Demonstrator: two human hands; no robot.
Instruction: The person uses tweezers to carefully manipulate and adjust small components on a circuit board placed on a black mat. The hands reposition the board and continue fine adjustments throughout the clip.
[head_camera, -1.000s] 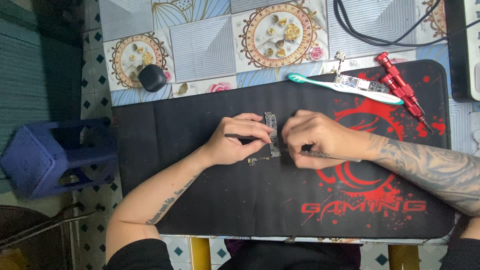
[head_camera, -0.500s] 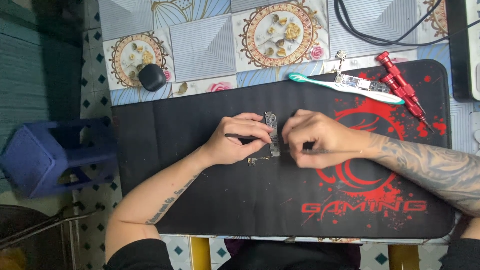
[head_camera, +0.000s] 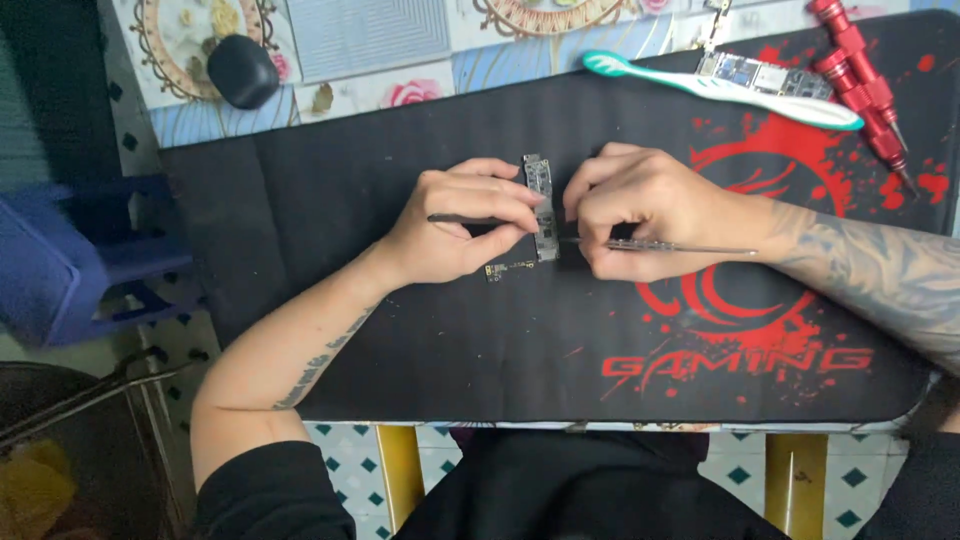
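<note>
Little has shifted over the past second: both hands remain bent over the same narrow grey circuit board (head_camera: 541, 208) at the middle of the black mat with red splash print (head_camera: 420, 340) that covers the counter. The left hand (head_camera: 455, 225) has its fingers closed on a thin dark metal tool (head_camera: 462, 219), which lies level and points toward the board's left edge. The right hand (head_camera: 650, 210) has its fingers pinched on slim silver tweezers (head_camera: 665, 246), whose tips reach the lower part of the board from the right while the long end runs back along the tattooed forearm. A smaller dark board fragment (head_camera: 509, 269) lies on the mat just below the left thumb, touching or nearly touching the main board's lower end. At the far edge of the mat rest a white and teal toothbrush (head_camera: 720, 88), a second silver-shielded circuit board (head_camera: 765, 75) just behind it, and two red metal screwdrivers (head_camera: 860, 75). A small black rounded case (head_camera: 242, 70) sits on the patterned tablecloth (head_camera: 370, 40) beyond the mat. A blue plastic stool (head_camera: 80, 255) stands on the floor to the left.
</note>
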